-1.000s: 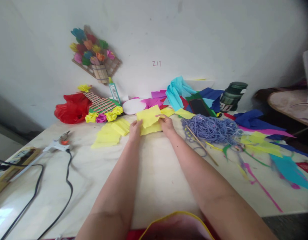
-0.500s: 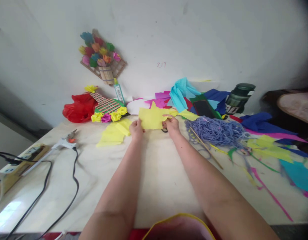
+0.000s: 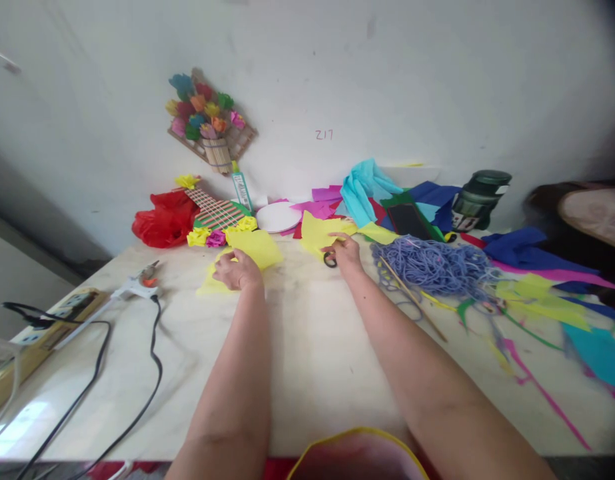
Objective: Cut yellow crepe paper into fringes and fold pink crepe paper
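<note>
My left hand (image 3: 238, 269) is over the yellow crepe paper sheets (image 3: 260, 245) at the left of the middle; its fingers are loosely bent and apart, with no paper plainly gripped. My right hand (image 3: 346, 255) is closed around scissors, whose black finger loop (image 3: 330, 260) shows below the fingers. The scissors' blades are hidden. Another yellow crepe paper piece (image 3: 314, 230) lies just beyond the right hand, partly covered by its fingers.
Behind the hands stand a striped stick craft (image 3: 217, 212) with paper flowers, a white oval (image 3: 278, 217) and a glue box (image 3: 241, 190). Blue-violet yarn (image 3: 432, 265), a wooden stick (image 3: 412, 297) and a green jar (image 3: 481, 200) are rightward. A glue gun (image 3: 137, 287) and power strip (image 3: 62, 320) sit left.
The yellow sheet held between both hands has left the middle. My left hand has moved left over the yellow sheets and loosened; my right hand stays nearly in place.
</note>
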Demonstrator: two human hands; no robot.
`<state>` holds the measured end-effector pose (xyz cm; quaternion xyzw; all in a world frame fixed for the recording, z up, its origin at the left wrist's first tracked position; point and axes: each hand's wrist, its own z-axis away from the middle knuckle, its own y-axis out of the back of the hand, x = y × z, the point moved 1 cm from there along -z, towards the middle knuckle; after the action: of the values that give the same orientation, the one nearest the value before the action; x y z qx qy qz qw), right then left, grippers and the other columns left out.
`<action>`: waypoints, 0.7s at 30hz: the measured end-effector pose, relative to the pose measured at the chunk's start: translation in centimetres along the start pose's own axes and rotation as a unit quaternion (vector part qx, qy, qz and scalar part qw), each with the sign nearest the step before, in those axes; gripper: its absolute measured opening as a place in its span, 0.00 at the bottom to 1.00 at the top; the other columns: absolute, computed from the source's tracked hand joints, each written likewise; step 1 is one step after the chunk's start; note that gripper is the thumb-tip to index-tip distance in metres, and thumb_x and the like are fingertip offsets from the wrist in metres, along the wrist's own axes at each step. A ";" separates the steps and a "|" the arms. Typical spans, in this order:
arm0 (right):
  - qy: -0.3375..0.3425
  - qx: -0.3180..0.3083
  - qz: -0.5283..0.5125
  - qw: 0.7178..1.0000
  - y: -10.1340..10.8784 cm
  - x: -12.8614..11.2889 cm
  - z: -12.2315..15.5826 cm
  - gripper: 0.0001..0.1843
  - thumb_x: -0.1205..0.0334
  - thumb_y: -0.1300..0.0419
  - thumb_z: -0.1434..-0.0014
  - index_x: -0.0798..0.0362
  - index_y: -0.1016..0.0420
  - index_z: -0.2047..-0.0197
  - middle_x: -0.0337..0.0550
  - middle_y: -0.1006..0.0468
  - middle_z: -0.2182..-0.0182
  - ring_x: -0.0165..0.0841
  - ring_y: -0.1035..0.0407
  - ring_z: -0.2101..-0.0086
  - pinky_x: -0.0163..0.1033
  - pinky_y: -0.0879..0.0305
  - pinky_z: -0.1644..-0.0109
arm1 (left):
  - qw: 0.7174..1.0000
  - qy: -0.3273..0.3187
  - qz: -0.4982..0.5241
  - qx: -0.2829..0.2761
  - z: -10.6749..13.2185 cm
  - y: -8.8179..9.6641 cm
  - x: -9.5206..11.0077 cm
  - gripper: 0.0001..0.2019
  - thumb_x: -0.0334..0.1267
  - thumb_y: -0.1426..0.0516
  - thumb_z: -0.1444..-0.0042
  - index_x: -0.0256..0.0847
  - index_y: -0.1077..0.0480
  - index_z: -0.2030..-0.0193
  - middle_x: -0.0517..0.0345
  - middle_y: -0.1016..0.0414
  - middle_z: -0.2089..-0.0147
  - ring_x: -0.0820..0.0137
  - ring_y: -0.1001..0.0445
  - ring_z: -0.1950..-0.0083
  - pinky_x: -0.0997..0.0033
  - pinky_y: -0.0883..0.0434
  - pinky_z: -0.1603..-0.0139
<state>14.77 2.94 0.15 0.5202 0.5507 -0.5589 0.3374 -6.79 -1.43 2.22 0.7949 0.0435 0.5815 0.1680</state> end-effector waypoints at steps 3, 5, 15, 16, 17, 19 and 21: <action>-0.001 0.004 0.010 1.000 0.1 0.1 -0.1 0.13 0.71 0.51 0.53 0.56 0.32 0.64 0.33 0.34 0.82 0.28 0.29 0.79 0.24 0.44 0.85 | 1.000 -0.006 -0.006 0.029 -0.3 0.1 -0.3 0.05 0.37 0.49 0.50 0.41 0.35 0.72 0.46 0.33 0.58 0.54 0.41 0.48 0.54 0.41 0.50; -0.002 0.008 0.016 1.000 0.2 0.1 -0.1 0.13 0.71 0.52 0.54 0.56 0.32 0.64 0.33 0.34 0.82 0.28 0.29 0.79 0.24 0.44 0.85 | 0.999 0.010 -0.003 0.037 -0.5 0.1 -0.5 0.04 0.37 0.49 0.51 0.41 0.36 0.72 0.47 0.34 0.57 0.54 0.41 0.48 0.52 0.42 0.49; 0.023 0.020 0.047 0.998 0.3 0.2 -0.2 0.16 0.69 0.52 0.56 0.57 0.31 0.63 0.34 0.32 0.83 0.29 0.30 0.79 0.26 0.43 0.84 | 0.981 -0.155 0.095 0.067 0.5 -0.3 -0.1 0.17 0.34 0.44 0.54 0.40 0.39 0.55 0.46 0.40 0.45 0.58 0.45 0.40 0.52 0.48 0.42; 0.026 0.019 0.050 0.998 0.3 0.2 -0.2 0.16 0.69 0.52 0.57 0.57 0.31 0.63 0.35 0.31 0.83 0.28 0.30 0.79 0.26 0.43 0.84 | 0.974 -0.186 0.131 0.021 1.0 -0.6 0.3 0.15 0.35 0.45 0.52 0.39 0.39 0.56 0.46 0.37 0.47 0.60 0.42 0.42 0.55 0.45 0.43; 0.031 0.016 0.055 0.998 0.3 0.1 -0.2 0.17 0.69 0.52 0.57 0.56 0.30 0.64 0.35 0.31 0.82 0.28 0.30 0.79 0.26 0.42 0.84 | 0.967 -0.188 0.170 -0.030 1.6 -1.0 0.5 0.12 0.36 0.46 0.50 0.38 0.38 0.57 0.46 0.34 0.52 0.62 0.37 0.46 0.59 0.40 0.46; 0.040 0.007 0.065 0.997 0.3 0.1 -0.1 0.18 0.69 0.53 0.58 0.56 0.30 0.64 0.35 0.30 0.81 0.28 0.31 0.79 0.27 0.42 0.83 | 0.944 -0.142 0.240 -0.178 3.0 -1.9 1.0 0.11 0.43 0.49 0.47 0.38 0.38 0.61 0.50 0.30 0.62 0.67 0.28 0.59 0.63 0.32 0.56; 0.043 -0.004 0.079 0.996 0.3 -0.1 0.0 0.19 0.70 0.53 0.60 0.56 0.29 0.64 0.35 0.30 0.80 0.27 0.32 0.79 0.27 0.40 0.82 | 0.893 -0.047 0.314 -0.320 4.3 -2.6 1.4 0.16 0.49 0.51 0.47 0.38 0.39 0.60 0.53 0.29 0.67 0.70 0.27 0.71 0.66 0.29 0.67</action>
<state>15.06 2.87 0.15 0.5841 0.5241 -0.5057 0.3584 -1.97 0.43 1.49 0.6969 -0.4045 0.5483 0.2238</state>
